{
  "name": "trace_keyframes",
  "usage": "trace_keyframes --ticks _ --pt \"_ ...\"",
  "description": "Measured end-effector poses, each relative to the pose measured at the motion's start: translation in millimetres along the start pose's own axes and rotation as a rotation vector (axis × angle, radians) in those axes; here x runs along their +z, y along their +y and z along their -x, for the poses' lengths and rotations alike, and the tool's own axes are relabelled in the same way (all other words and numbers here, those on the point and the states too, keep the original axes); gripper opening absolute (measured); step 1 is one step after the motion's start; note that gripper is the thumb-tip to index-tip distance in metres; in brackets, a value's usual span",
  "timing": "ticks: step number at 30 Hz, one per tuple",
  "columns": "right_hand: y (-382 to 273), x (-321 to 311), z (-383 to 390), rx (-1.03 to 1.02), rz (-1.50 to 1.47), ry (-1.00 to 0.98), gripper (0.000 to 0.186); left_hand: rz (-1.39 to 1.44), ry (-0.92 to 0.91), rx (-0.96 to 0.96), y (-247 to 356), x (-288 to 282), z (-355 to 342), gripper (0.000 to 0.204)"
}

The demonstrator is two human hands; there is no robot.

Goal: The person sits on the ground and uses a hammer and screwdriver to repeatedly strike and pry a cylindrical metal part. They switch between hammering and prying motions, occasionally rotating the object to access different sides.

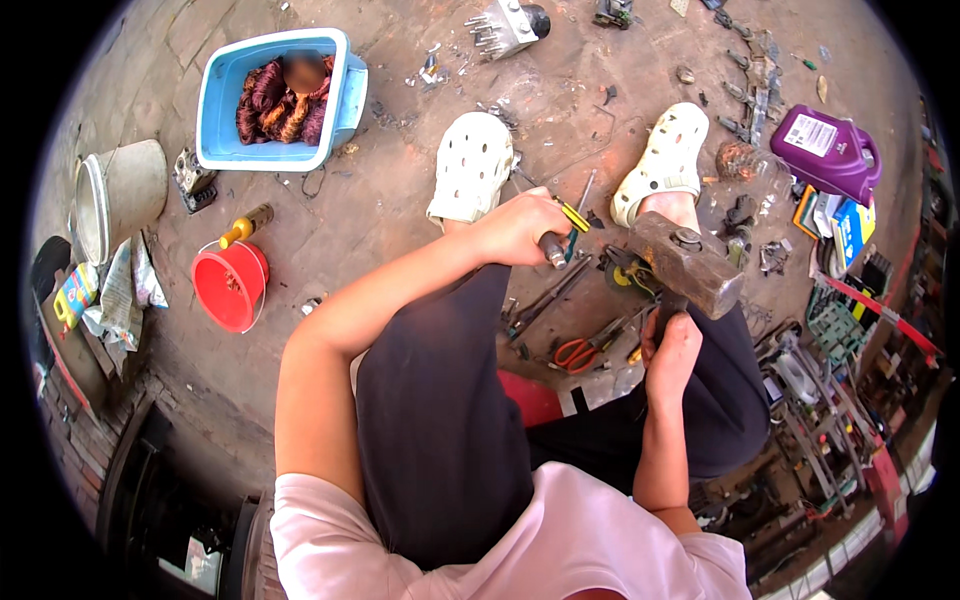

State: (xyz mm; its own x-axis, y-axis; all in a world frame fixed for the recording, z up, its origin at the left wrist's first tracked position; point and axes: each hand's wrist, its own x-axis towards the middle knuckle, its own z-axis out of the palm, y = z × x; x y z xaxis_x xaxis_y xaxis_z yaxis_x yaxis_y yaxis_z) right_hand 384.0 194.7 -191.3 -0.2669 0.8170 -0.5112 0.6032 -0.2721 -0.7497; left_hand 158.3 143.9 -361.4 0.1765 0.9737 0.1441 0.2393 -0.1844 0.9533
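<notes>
My left hand [528, 228] is closed around a short, thick metal rod [552, 250], whose blunt end sticks out toward me. Its other end is hidden beyond the fingers. My right hand [672, 352] grips the handle of a sledgehammer [688, 262]. The heavy, rusty hammer head is raised over my right knee, to the right of the rod and apart from it. A yellow-and-black tool handle [572, 216] shows just beside my left hand. Between my legs lie orange-handled scissors [576, 355] and several dark hand tools.
A blue basin [205, 120] holds reddish-brown wire coils. Left stand a red bucket [222, 290], a yellow bottle [245, 226] and a tipped white bucket [130, 195]. At right are a purple jug [825, 155], a clear plastic jar [748, 165] and scattered metal parts. A spiked metal piece [508, 28] lies ahead.
</notes>
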Motion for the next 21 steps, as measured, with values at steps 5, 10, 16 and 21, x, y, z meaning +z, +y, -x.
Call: trace_keyframes --ticks 5,10,16,21 --pt "9 6 -3 0.017 0.008 -0.026 0.060 -0.016 0.040 0.045 3 1 -4 0.024" --pt "9 7 -6 0.059 -0.044 -0.038 0.054 -0.011 0.050 0.038 2 2 -5 0.024" --pt "23 12 -13 0.176 -0.023 -0.021 0.047 0.003 0.026 0.030 3 1 -5 0.022" --pt "38 27 -21 0.123 0.061 -0.043 0.048 -0.003 0.019 0.028 2 2 -3 0.021"
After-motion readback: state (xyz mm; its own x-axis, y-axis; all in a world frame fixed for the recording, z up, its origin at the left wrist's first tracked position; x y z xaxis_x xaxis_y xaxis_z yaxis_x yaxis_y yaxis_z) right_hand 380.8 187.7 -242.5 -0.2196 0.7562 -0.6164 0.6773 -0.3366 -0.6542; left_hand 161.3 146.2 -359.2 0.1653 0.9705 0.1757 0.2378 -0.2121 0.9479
